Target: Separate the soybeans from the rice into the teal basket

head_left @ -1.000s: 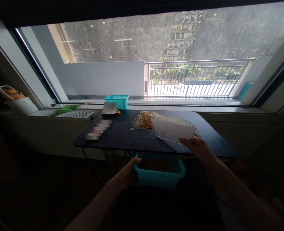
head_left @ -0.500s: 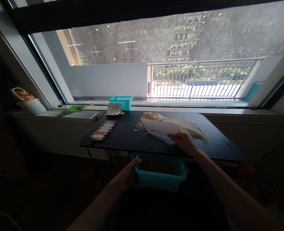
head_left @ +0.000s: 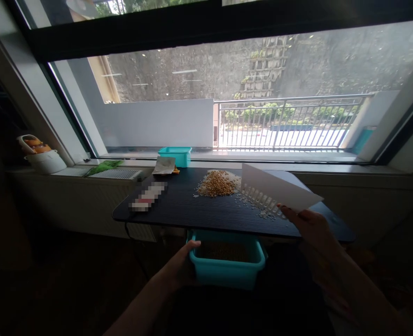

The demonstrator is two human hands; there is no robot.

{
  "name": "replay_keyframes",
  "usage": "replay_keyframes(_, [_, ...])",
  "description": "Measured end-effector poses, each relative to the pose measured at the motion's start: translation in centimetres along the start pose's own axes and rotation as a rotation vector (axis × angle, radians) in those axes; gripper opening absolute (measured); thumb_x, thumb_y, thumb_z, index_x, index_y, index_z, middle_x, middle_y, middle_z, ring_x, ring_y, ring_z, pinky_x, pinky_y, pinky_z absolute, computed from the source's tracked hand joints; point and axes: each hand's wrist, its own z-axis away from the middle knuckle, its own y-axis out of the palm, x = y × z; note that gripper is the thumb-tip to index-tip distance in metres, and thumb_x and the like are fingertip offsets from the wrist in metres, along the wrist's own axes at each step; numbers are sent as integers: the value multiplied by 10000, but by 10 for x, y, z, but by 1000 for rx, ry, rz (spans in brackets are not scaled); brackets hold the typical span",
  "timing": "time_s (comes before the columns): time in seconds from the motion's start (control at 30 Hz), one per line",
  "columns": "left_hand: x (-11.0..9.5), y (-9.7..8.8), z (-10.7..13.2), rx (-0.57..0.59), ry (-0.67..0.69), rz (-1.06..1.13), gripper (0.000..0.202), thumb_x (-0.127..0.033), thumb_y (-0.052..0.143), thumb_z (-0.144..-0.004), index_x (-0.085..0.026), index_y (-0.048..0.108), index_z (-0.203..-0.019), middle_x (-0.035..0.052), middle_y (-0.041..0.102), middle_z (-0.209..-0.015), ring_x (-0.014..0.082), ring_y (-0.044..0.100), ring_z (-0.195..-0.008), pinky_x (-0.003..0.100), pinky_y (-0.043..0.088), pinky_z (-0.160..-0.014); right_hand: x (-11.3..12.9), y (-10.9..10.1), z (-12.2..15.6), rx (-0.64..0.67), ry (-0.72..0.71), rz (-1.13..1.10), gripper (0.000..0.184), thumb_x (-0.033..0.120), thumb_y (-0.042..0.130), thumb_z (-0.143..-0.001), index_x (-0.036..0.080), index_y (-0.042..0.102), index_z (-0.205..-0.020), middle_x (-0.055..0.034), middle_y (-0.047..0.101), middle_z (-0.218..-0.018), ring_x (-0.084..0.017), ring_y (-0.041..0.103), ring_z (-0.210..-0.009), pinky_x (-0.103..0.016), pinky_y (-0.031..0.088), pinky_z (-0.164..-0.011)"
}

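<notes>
Head view: I see right hand closed on white slotted sheet, thumb near slots; sheet tilted at right part of dark table. Golden kernels heaped on table, left of sheet; white grains scattered by slots. Left hand grips left rim of teal bin, below table's near edge; bin contents too dim for me to identify.

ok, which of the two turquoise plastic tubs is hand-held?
The near turquoise plastic tub: the left hand grips its rim. The far turquoise tub, by the far edge of the dark wood-grained table, has no hand on it.
</notes>
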Motion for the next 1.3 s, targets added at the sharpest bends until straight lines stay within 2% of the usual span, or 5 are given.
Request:
replay_keyframes(0.1, [4, 1, -8, 2, -11, 12, 599, -604, 567, -697, -206, 480, -1136, 62, 644, -892, 256, 633, -867, 366, 499, -727, -10, -7, 2, 23, 24, 62, 353, 568, 677, -641, 241, 768, -738, -41, 749, -803, -292, 681, -847, -344, 540, -722])
replay_keyframes(0.3, [12, 3, -17, 14, -45, 35, 584, -605, 616, -674, -197, 502, -1077, 79, 655, -907, 269, 635, -880, 376, 500, -738, -26, -14, -4, 282, 44, 158, 447, 620, 678, -593, 180, 750, -631, -62, 733, -709, -271, 670, -712, -327, 511, -619])
replay_keyframes(0.53, [11, 4, -12, -18, -62, 5, 548, -639, 623, -641, -186, 527, -934, 61, 645, -792, 260, 637, -832, 350, 498, -710, -36, -20, -55, 292, 54, 187, 440, 604, 660, -602, 169, 725, -609, -54, 698, -631, -218, 610, -622, -302, 446, -562])
replay_keyframes(0.87, [13, 12, -14, -16, -80, 7, 526, -605, 634, -671, -189, 520, -971, 59, 650, -766, 271, 647, -832, 363, 506, -714, -54, -17, -99, 331, 224, 130, 517, 635, 711, -499, 125, 667, -576, 9, 517, -442, -89, 405, -421, -253, 323, -434])
replay_keyframes(1.3, [10, 21, -10, 33, -70, 26, 591, -569, 657, -673, -188, 526, -1105, 80, 669, -896, 280, 646, -890, 389, 505, -775, -47, -17, -115, 299, 126, 55, 513, 627, 733, -490, 140, 729, -650, -66, 694, -682, -198, 606, -699, -321, 463, -679])
